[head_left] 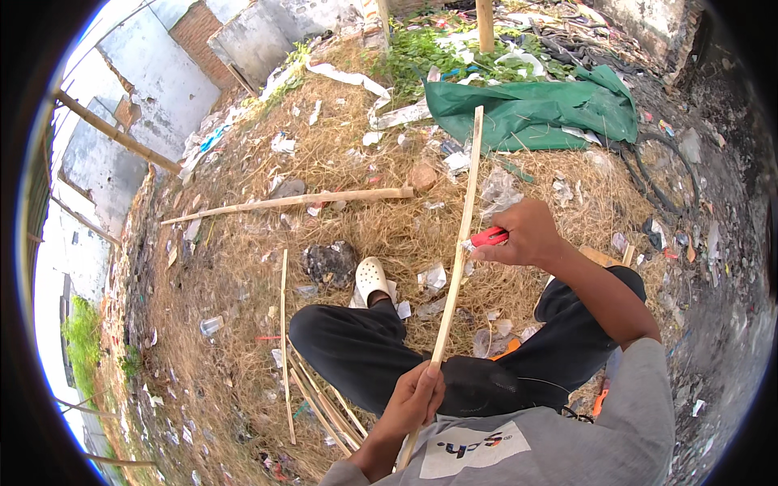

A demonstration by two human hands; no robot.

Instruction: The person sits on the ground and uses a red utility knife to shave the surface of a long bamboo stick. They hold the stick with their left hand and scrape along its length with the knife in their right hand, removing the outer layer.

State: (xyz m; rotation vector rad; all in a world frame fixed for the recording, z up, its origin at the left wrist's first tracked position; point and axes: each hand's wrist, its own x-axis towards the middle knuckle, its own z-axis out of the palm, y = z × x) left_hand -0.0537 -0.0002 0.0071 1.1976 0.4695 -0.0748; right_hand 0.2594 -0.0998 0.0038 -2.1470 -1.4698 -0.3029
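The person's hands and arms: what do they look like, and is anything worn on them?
The left hand and right hand are ungloved, with no watch or bracelet visible. The grey right sleeve ends near the elbow; only a little of the left sleeve shows.

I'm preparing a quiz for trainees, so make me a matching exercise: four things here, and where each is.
Things:
1. red-handled tool
2. green sheet
3. long pale strip
4. dark lump

Places:
A. just left of the white clog
B. gripped in the left hand
C. gripped in the right hand
D. on the ground near the picture's top

Pairs: 1-C, 2-D, 3-B, 4-A
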